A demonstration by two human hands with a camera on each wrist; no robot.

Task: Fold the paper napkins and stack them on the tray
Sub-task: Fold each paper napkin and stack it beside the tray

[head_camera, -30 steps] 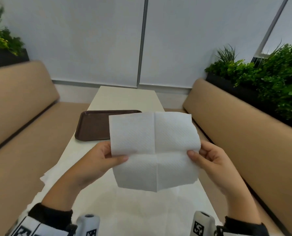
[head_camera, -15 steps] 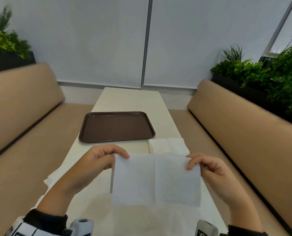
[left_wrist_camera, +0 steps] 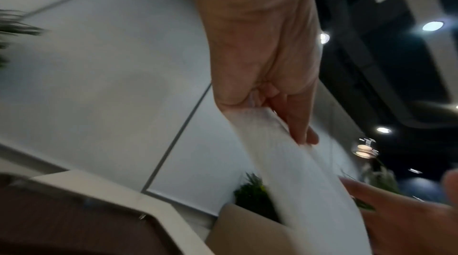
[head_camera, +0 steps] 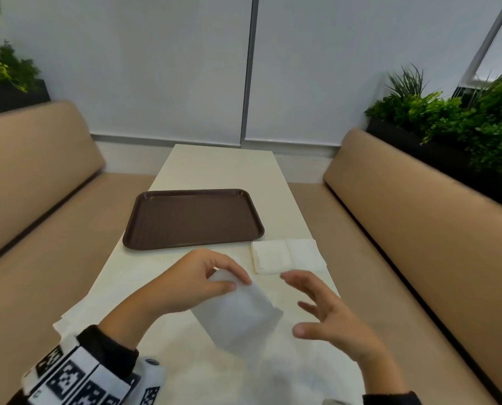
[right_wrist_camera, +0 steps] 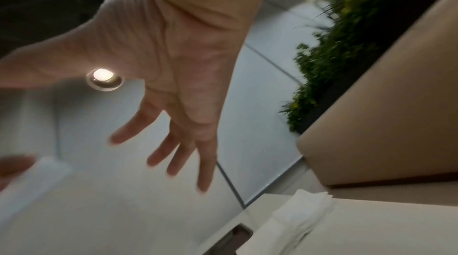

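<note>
My left hand [head_camera: 211,280] pinches the top edge of a folded white napkin [head_camera: 238,315], which hangs blurred above the near table; in the left wrist view the napkin [left_wrist_camera: 310,177] runs down from my thumb and fingers [left_wrist_camera: 301,133]. My right hand [head_camera: 314,305] hovers just right of it with fingers spread and nothing in it; the right wrist view shows the same spread fingers [right_wrist_camera: 178,153]. The brown tray [head_camera: 192,219] sits bare beyond my hands. A small pile of white napkins [head_camera: 287,255] lies right of the tray's near corner, also seen as napkins [right_wrist_camera: 297,218] at the table edge.
More flat white napkins [head_camera: 77,314] lie at the table's near left, partly under my left arm. Tan bench seats [head_camera: 419,229] flank the narrow cream table [head_camera: 223,165] on both sides. Planters with greenery [head_camera: 463,121] stand behind the benches.
The napkin was folded from a full open sheet to half, then narrower. My right hand let go of it and spread open; my left hand alone holds it now.
</note>
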